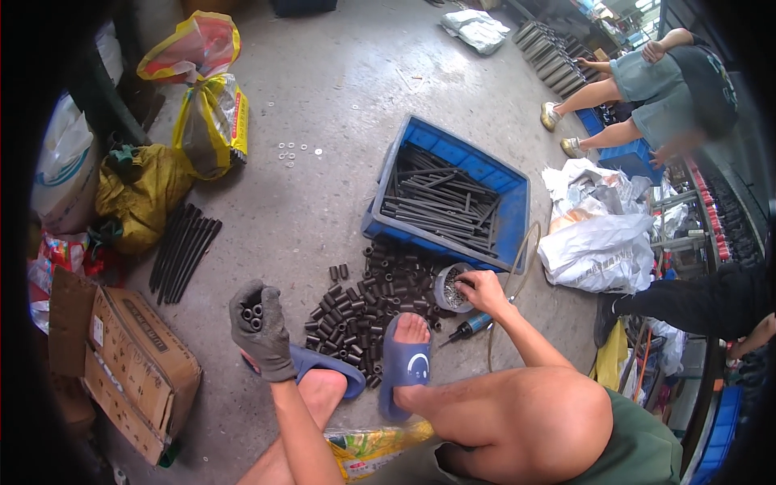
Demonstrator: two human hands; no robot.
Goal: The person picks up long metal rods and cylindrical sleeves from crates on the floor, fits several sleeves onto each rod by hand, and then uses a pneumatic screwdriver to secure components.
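Observation:
In a grey work glove, my left hand (270, 343) is closed around several short black tubes (253, 315), their open ends facing up. My bare right hand (483, 291) dips its fingertips into a small round tub (441, 299) of tiny silvery metal parts (454, 296); whatever the fingers pinch is too small to make out. Between my hands, a heap of short black tubes (360, 307) spreads over the floor beside my blue slippers. A blue cylindrical power tool (471, 326) with a thin tip and a hose (529, 246) lies just below the tub.
Behind the tub stands a blue crate (511, 206) of long black rods. More rods (184, 250) lie left, near a cardboard box (141, 356) and yellow sacks (212, 133). Several washers (291, 153) dot the floor. White sacks (598, 250) and another person (663, 81) are at right.

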